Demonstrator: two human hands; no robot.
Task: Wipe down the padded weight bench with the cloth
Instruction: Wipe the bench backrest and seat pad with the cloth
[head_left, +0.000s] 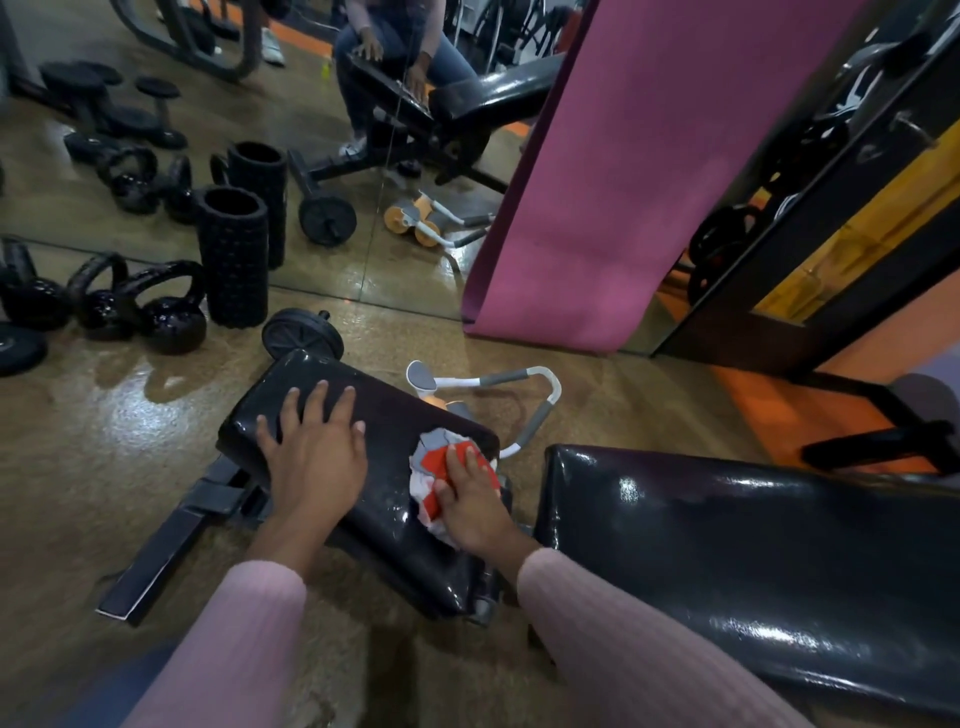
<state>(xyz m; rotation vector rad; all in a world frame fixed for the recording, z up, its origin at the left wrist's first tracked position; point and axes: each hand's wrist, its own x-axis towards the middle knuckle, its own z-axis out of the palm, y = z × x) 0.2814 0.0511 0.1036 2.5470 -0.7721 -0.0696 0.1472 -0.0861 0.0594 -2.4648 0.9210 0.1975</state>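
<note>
Big wall mirror (156, 171) at the back, then the black padded bench (395, 499) on the gym floor, left hand (314, 457) spread flat on its seat pad, right hand (475, 501) pressing a bunched red, white and grey cloth (434, 467) on the pad's right edge

Ahead of you a pink mat (623, 171) leans upright against the wall mirror (322, 119). To your left, black kettlebells (156, 306) sit on the glossy floor (104, 441) beside an upright, knobbly foam roller (235, 257). A grey-handled ab roller (488, 387) lies on the floor near the mat's foot. Weight plates (727, 244) hang on a rack at your right.
</note>
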